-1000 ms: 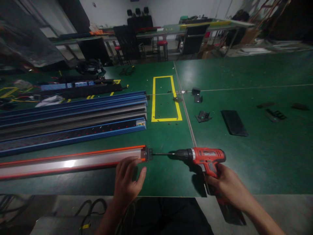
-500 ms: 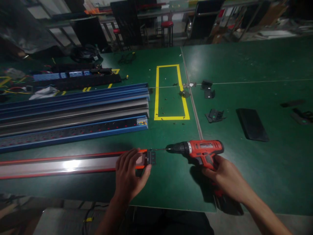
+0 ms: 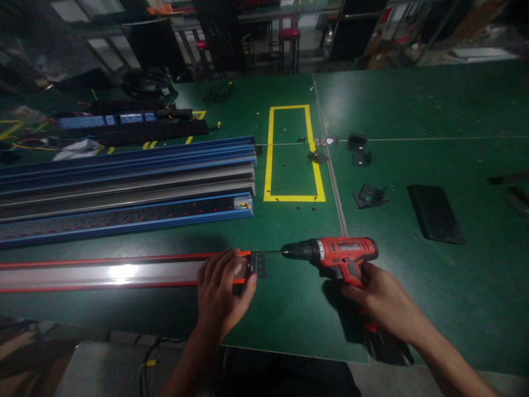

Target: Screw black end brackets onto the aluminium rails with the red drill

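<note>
1. The landmark is the black end cap [image 3: 257, 264] on the right end of the orange-edged rail [image 3: 107, 273], which lies flat near the front edge of the green counter [image 3: 413, 286].
2. The rail's long axis runs left to right across the counter; from the end cap it stretches away leftward and out of view.
3. The left hand [image 3: 219, 292] rests on the rail just left of the end cap, its grip wrapped over the top and front of the rail, fingers pressed down, thumb nearly touching the cap's lower corner.
4. The right hand [image 3: 382, 303] is well to the right of the end cap, its grip closed round the handle of the red cordless drill [image 3: 341, 253].
5. The drill body lies right of the end cap, and its thin bit [image 3: 270, 252] points left along nearly the same line as the rail, the tip meeting the upper part of the cap.
6. So the cap sits between the 2 hands: the left hand is much nearer to it, the right hand reaches it only through the bit.
7. Behind the end cap, farther from the person, lie the blue rails [image 3: 124, 193] parallel to the orange one, and a yellow tape rectangle [image 3: 270, 154].
8. Right of and behind the cap lie small black brackets [image 3: 369, 196] and a flat black plate [image 3: 433, 214].
</note>
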Tool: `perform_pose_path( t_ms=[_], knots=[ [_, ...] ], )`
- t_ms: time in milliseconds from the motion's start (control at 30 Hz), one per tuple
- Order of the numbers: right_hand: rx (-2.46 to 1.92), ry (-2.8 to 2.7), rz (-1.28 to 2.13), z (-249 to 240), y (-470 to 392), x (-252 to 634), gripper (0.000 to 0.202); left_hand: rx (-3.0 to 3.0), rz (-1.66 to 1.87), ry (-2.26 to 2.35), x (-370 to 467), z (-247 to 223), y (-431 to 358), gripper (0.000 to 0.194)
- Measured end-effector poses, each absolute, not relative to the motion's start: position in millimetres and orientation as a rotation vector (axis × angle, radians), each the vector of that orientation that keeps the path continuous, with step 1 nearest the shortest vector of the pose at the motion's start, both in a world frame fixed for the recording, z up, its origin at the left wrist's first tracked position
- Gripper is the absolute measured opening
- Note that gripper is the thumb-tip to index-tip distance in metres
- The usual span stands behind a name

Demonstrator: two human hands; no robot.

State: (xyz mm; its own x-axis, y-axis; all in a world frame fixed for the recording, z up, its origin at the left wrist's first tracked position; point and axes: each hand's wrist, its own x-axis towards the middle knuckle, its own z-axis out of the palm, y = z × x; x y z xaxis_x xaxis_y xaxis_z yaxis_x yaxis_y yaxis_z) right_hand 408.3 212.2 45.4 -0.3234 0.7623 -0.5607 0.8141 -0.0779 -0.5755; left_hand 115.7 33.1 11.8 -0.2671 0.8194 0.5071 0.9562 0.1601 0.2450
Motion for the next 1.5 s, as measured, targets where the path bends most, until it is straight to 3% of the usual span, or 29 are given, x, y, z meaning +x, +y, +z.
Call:
perform_pose_path(
  t_ms=[1500],
  knots=[
    [1.728, 2.156, -1.315, 58, 216, 403, 0.023, -1.739, -0.801, -2.183, 117, 15, 34, 0.031]
  ],
)
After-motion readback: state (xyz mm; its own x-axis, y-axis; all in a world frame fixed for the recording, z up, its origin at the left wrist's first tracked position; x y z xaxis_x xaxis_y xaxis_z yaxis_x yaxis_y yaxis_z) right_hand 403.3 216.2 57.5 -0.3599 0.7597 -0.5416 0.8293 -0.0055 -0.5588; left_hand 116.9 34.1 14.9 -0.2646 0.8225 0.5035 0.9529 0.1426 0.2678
